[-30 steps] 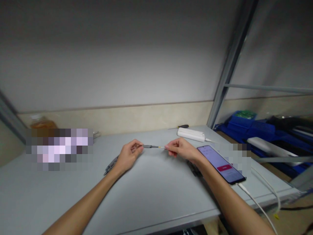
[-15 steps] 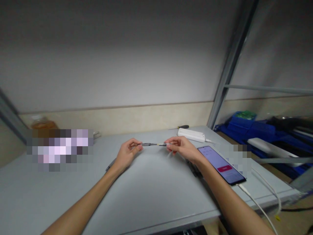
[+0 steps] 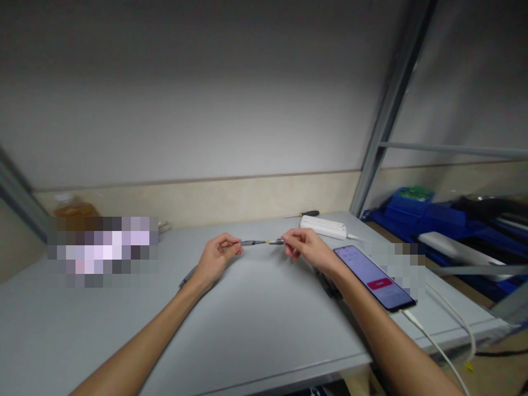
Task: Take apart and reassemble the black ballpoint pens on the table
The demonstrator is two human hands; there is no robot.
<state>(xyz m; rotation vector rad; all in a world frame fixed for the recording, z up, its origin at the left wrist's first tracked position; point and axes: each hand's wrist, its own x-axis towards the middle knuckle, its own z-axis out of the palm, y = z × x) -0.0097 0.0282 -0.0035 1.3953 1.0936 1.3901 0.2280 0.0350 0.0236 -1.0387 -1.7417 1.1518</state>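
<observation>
I see a matt grey desk [image 3: 256, 324], glossy glass phone [image 3: 373, 276], smooth white plastic charger [image 3: 324, 226], metal-looking pen [image 3: 262, 242].

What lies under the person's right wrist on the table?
A dark object sticks out from under the right hand's wrist, on the grey table beside the phone. Most of it is covered by the forearm, so what it is cannot be told.

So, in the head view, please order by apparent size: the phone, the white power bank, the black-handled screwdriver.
1. phone, though it lies nearest the camera, which enlarges it.
2. white power bank.
3. black-handled screwdriver, clearly the smallest.
</observation>
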